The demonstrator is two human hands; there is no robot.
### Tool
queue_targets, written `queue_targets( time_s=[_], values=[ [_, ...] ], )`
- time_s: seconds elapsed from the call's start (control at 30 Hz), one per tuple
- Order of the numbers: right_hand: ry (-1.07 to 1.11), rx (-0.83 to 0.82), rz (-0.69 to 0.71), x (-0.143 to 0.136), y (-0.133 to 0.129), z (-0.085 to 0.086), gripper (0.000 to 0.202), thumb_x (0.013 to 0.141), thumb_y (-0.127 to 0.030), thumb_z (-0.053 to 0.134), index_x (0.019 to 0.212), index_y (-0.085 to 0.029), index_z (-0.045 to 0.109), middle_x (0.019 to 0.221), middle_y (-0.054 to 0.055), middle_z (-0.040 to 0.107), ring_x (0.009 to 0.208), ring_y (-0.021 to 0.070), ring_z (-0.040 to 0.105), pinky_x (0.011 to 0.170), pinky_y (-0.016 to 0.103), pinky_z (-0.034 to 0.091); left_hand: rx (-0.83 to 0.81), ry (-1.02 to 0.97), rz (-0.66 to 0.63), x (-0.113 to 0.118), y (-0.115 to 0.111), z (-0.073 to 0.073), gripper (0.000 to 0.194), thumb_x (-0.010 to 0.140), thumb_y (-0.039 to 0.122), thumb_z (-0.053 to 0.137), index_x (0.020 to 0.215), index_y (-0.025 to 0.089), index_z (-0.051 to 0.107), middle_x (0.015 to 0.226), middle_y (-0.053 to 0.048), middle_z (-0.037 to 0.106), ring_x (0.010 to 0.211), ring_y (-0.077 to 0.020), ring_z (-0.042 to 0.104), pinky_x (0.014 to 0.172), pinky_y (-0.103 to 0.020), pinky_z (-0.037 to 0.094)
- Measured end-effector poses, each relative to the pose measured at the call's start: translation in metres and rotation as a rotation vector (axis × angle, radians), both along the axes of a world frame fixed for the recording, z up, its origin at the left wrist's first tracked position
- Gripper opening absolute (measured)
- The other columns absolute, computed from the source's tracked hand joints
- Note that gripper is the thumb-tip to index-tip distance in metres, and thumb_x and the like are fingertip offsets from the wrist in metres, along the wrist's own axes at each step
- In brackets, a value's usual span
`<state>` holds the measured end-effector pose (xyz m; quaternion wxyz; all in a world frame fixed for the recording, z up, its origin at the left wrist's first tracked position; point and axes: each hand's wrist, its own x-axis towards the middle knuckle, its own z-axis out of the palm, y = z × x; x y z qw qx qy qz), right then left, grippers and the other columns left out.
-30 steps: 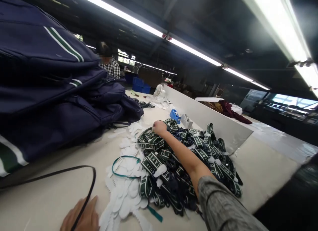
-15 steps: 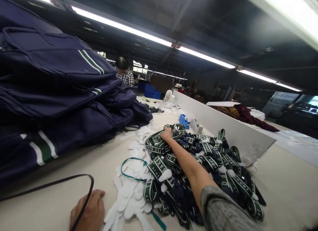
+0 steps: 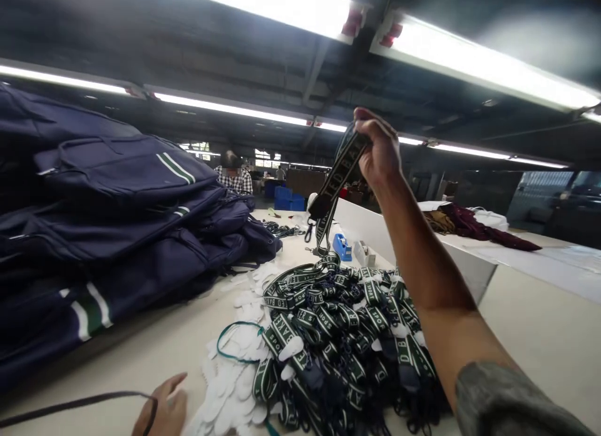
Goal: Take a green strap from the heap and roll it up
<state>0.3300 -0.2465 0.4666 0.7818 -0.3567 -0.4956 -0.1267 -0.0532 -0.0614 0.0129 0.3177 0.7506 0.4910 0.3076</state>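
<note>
My right hand [image 3: 380,145] is raised above the pile, its fingers closed around a green shoulder strap [image 3: 342,176] with white lettering. The strap hangs down, and a dark metal hook dangles from its end. Below it lies a tangled heap of similar straps [image 3: 323,320], with white paper pieces among them. My left hand [image 3: 162,408] rests low at the left on the table, fingers partly stretched and apart. A dark cord [image 3: 89,400] runs across the back of that hand; no grip on it shows.
Navy bags [image 3: 117,229] with green and white stripes are stacked at left. White paper pieces [image 3: 230,380] and a teal ribbon loop [image 3: 220,345] lie beside the straps. Tape dispensers [image 3: 342,248] stand near a white partition [image 3: 469,261]. A person [image 3: 235,176] is in the background.
My right hand has risen from the heap, lifting a strap into the air. The left hand stays low on the table, and the camera view has tilted up.
</note>
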Motion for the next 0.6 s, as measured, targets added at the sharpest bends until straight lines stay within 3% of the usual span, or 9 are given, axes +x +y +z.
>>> queue_targets(
  time_s=[0.07, 0.17, 0.27, 0.3, 0.37, 0.43, 0.47, 0.53, 0.6],
  values=[
    [-0.049, 0.035, 0.07, -0.037, -0.027, 0.031, 0.016, 0.078, -0.012, 0.06, 0.088, -0.022, 0.068, 0.095, -0.003, 0.07, 0.087, 0.0108, 0.061, 0.092, 0.033, 0.053, -0.022, -0.115, -0.058, 0.023, -0.027, 0.037, 0.05, 0.08, 0.049, 0.048, 0.117, 0.016, 0.057, 0.127, -0.017, 0.061, 0.12, -0.036, 0.056, 0.105, -0.05, 0.043],
    [-0.098, 0.01, 0.261, -0.1, -0.056, 0.049, 0.023, 0.086, -0.009, 0.051, 0.08, -0.026, 0.064, 0.093, -0.007, 0.067, 0.097, 0.0079, 0.06, 0.088, 0.022, 0.055, 0.065, -0.312, -0.185, 0.057, -0.069, 0.112, 0.08, 0.075, 0.059, 0.065, 0.143, 0.028, 0.036, 0.153, -0.01, 0.038, 0.136, -0.036, 0.041, 0.109, -0.054, 0.038],
    [-0.04, -0.137, 0.624, -0.153, -0.071, 0.041, 0.04, 0.098, -0.017, 0.023, 0.086, -0.019, 0.06, 0.09, -0.012, 0.06, 0.087, -0.0014, 0.057, 0.07, 0.008, 0.05, 0.227, -0.506, -0.425, 0.076, -0.097, 0.191, 0.105, 0.067, 0.052, 0.079, 0.151, 0.03, 0.021, 0.16, -0.01, 0.025, 0.146, -0.0337, 0.023, 0.119, -0.054, 0.02],
    [-0.035, -0.172, 0.743, -0.166, -0.074, 0.035, 0.044, 0.098, -0.017, 0.017, 0.088, -0.018, 0.06, 0.089, -0.012, 0.059, 0.079, -0.0027, 0.055, 0.065, 0.006, 0.047, 0.23, -0.561, -0.537, 0.077, -0.104, 0.214, 0.11, 0.063, 0.05, 0.084, 0.152, 0.029, 0.021, 0.161, -0.011, 0.024, 0.147, -0.0335, 0.02, 0.12, -0.053, 0.016],
    [-0.031, -0.21, 0.905, -0.184, -0.075, 0.02, 0.04, 0.096, -0.016, 0.022, 0.088, -0.019, 0.061, 0.087, -0.011, 0.061, 0.069, -0.0027, 0.053, 0.061, 0.004, 0.046, 0.084, -0.599, -0.837, 0.072, -0.116, 0.249, 0.096, 0.064, 0.049, 0.084, 0.146, 0.028, 0.037, 0.155, -0.011, 0.037, 0.144, -0.0334, 0.029, 0.119, -0.05, 0.022],
    [0.018, -0.227, 0.966, -0.188, -0.073, 0.005, 0.032, 0.09, -0.011, 0.033, 0.086, -0.022, 0.063, 0.085, -0.008, 0.062, 0.067, -0.0014, 0.054, 0.06, 0.003, 0.047, -0.164, -0.528, -1.128, 0.059, -0.129, 0.263, 0.059, 0.074, 0.048, 0.076, 0.123, 0.02, 0.063, 0.13, -0.014, 0.062, 0.127, -0.034, 0.052, 0.111, -0.048, 0.037],
    [0.065, -0.227, 0.979, -0.184, -0.07, -0.004, 0.028, 0.087, -0.01, 0.038, 0.086, -0.022, 0.064, 0.085, -0.007, 0.062, 0.068, -0.0008, 0.055, 0.06, 0.004, 0.047, -0.307, -0.494, -1.23, 0.048, -0.137, 0.26, 0.044, 0.079, 0.048, 0.072, 0.109, 0.017, 0.071, 0.113, -0.015, 0.071, 0.112, -0.0328, 0.063, 0.102, -0.047, 0.046],
    [0.175, -0.21, 0.996, -0.169, -0.063, -0.026, 0.021, 0.081, -0.01, 0.046, 0.09, -0.02, 0.064, 0.086, -0.005, 0.062, 0.069, 0.0004, 0.056, 0.061, 0.005, 0.049, -0.582, -0.49, -1.303, 0.019, -0.152, 0.238, 0.036, 0.084, 0.048, 0.065, 0.088, 0.013, 0.073, 0.083, -0.014, 0.074, 0.076, -0.0266, 0.071, 0.078, -0.04, 0.056],
    [0.349, -0.229, 1.0, -0.146, -0.054, -0.06, 0.02, 0.078, -0.01, 0.053, 0.094, -0.017, 0.062, 0.087, -0.002, 0.063, 0.07, 0.002, 0.057, 0.06, 0.006, 0.051, -0.778, -0.574, -1.193, -0.023, -0.164, 0.199, 0.03, 0.082, 0.045, 0.069, 0.085, 0.015, 0.069, 0.065, -0.008, 0.071, 0.057, -0.0195, 0.068, 0.064, -0.032, 0.055]
  ],
)
